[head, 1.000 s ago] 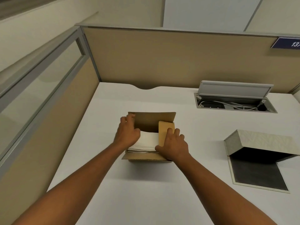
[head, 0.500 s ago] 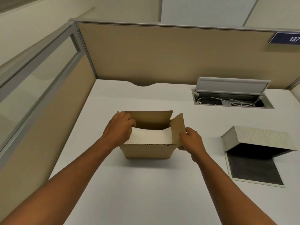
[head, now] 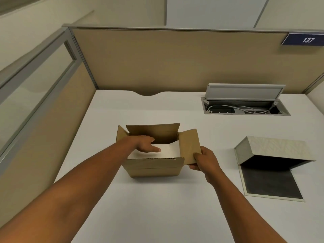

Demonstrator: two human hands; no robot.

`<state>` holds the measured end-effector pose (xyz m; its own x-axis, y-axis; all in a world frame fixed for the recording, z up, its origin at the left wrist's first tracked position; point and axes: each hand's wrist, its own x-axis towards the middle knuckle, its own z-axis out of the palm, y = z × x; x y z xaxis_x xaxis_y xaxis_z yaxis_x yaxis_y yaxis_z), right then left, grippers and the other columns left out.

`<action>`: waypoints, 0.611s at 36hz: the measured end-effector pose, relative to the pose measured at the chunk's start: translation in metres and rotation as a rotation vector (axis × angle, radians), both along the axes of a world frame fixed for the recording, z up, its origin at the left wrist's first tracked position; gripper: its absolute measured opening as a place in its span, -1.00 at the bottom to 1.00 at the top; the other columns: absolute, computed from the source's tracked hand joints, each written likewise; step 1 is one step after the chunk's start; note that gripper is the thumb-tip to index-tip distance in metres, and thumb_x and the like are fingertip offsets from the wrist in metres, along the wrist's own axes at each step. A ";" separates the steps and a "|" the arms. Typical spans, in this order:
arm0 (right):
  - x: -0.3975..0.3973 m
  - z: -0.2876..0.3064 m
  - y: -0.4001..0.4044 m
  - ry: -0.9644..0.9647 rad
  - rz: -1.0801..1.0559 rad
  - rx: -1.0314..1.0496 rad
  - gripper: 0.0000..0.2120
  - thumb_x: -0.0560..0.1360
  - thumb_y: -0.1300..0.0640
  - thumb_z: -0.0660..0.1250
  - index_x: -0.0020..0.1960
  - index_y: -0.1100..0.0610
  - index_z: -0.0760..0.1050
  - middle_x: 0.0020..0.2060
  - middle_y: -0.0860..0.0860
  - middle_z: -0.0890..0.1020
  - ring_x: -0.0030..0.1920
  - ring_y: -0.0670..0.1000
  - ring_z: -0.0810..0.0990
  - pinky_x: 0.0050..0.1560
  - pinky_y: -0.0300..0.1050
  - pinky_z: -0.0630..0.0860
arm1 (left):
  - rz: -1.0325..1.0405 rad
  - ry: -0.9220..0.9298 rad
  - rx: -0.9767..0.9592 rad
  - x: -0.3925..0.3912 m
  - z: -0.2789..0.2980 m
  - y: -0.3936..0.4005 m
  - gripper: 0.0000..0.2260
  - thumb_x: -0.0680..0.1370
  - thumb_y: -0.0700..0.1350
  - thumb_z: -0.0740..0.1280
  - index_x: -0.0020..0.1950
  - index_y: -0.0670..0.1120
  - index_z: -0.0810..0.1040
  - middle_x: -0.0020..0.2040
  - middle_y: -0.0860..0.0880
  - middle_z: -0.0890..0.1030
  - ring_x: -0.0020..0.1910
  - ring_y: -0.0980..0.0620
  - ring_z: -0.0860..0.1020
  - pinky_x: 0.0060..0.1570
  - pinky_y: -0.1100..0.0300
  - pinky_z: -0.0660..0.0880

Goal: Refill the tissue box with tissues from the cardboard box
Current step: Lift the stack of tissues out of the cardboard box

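— Where are the tissues [head: 168, 151]?

— Inside the cardboard box [head: 154, 168], right under the left hand [head: 146, 144]. White, flat, stacked in a neat pile.

— And the left hand?

— Reaching down into the box. Fingers bent, thumb lying flat on top of the pile. Not gripping yet, just touching the top sheet.

— The right hand [head: 204, 159]?

— Pinching the side flap [head: 190, 146], closed on it with thumb and fingers. Pulling it out and away so the box stays open.

— Heavy stuff?

— Probably not. Soft and light, most likely. Floppy too. Likely to bend and slide apart if grabbed by the top only.

— So where to hold?

— Best from both short ends, fingers slid down beside the pile and under it. Squeezed a little so the sheets stay together. Gentle, though. Easy to crumple or tear.

— And the tissue box [head: 273, 160]?

— Off to the right of the right hand, well apart from it. Lying open on the white desk [head: 157, 207], dark inside. Looks empty from here.

— Anything in the way?

— No. Just bare desk between the right hand and that box.
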<state>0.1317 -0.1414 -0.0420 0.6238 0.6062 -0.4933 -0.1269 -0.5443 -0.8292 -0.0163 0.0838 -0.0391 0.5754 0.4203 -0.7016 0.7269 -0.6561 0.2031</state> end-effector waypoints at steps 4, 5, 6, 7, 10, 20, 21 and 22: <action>0.000 -0.003 -0.001 -0.017 -0.001 0.009 -0.71 0.61 0.27 0.13 0.29 0.16 0.47 0.13 0.14 0.62 0.03 0.19 0.67 -0.14 -0.03 0.69 | 0.004 0.098 -0.042 0.002 -0.005 0.009 -0.19 0.41 0.40 0.33 0.47 -0.10 0.36 0.47 -0.03 0.40 0.39 -0.06 0.39 0.35 0.03 0.33; 0.000 -0.004 -0.002 -0.021 -0.003 0.010 -0.71 0.60 0.27 0.13 0.29 0.16 0.47 0.12 0.14 0.62 0.03 0.18 0.67 -0.14 -0.04 0.69 | -0.002 0.124 -0.040 0.002 -0.006 0.010 -0.22 0.37 0.40 0.37 0.41 -0.08 0.42 0.41 -0.01 0.46 0.32 -0.04 0.44 0.30 0.04 0.38; 0.000 -0.004 -0.002 -0.026 -0.005 0.011 -0.71 0.60 0.27 0.14 0.28 0.15 0.47 0.12 0.13 0.62 0.02 0.18 0.68 -0.13 -0.03 0.70 | -0.007 0.148 -0.037 0.002 -0.007 0.012 -0.24 0.35 0.40 0.39 0.37 -0.07 0.45 0.35 0.01 0.50 0.26 -0.03 0.47 0.25 0.04 0.41; 0.000 -0.005 -0.002 -0.030 -0.007 0.012 -0.71 0.60 0.27 0.14 0.26 0.14 0.48 0.11 0.13 0.63 0.01 0.17 0.68 -0.13 -0.03 0.70 | -0.005 0.163 -0.033 0.002 -0.009 0.013 -0.24 0.32 0.40 0.41 0.34 -0.06 0.47 0.30 0.03 0.52 0.22 -0.02 0.49 0.23 0.04 0.43; -0.001 -0.006 -0.003 -0.036 -0.021 0.016 -0.73 0.59 0.27 0.14 0.23 0.13 0.50 0.08 0.13 0.64 -0.03 0.16 0.69 -0.12 -0.02 0.70 | 0.018 0.174 -0.038 0.003 -0.014 0.014 -0.26 0.25 0.41 0.45 0.27 -0.02 0.50 0.21 0.04 0.56 0.15 -0.01 0.53 0.21 0.02 0.46; -0.003 -0.006 -0.001 -0.056 -0.054 0.004 -0.72 0.61 0.26 0.13 0.25 0.14 0.49 0.09 0.13 0.62 -0.04 0.15 0.67 -0.09 0.02 0.71 | 0.057 0.246 -0.072 0.009 -0.010 0.016 -0.04 0.13 0.46 0.48 0.40 -0.03 0.44 0.33 0.02 0.50 0.24 -0.05 0.49 0.24 0.00 0.45; -0.003 -0.006 0.000 -0.058 -0.055 0.004 -0.73 0.61 0.26 0.14 0.24 0.14 0.50 0.09 0.13 0.62 -0.03 0.16 0.67 -0.10 0.02 0.71 | 0.060 0.248 -0.062 0.010 -0.010 0.015 0.01 0.11 0.47 0.47 0.43 -0.04 0.40 0.38 0.02 0.47 0.29 -0.06 0.46 0.25 0.00 0.43; -0.003 -0.005 0.000 -0.059 -0.057 0.004 -0.74 0.60 0.26 0.14 0.22 0.13 0.51 0.08 0.14 0.63 -0.02 0.17 0.67 -0.10 0.03 0.71 | 0.064 0.247 -0.057 0.009 -0.010 0.015 0.05 0.10 0.48 0.47 0.46 -0.04 0.37 0.41 0.01 0.44 0.33 -0.08 0.43 0.25 0.00 0.41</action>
<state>0.1286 -0.1410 -0.0470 0.6855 0.5704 -0.4525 -0.1084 -0.5346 -0.8381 -0.0071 0.0985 -0.0491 0.3568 0.4066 -0.8411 0.7988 -0.5995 0.0491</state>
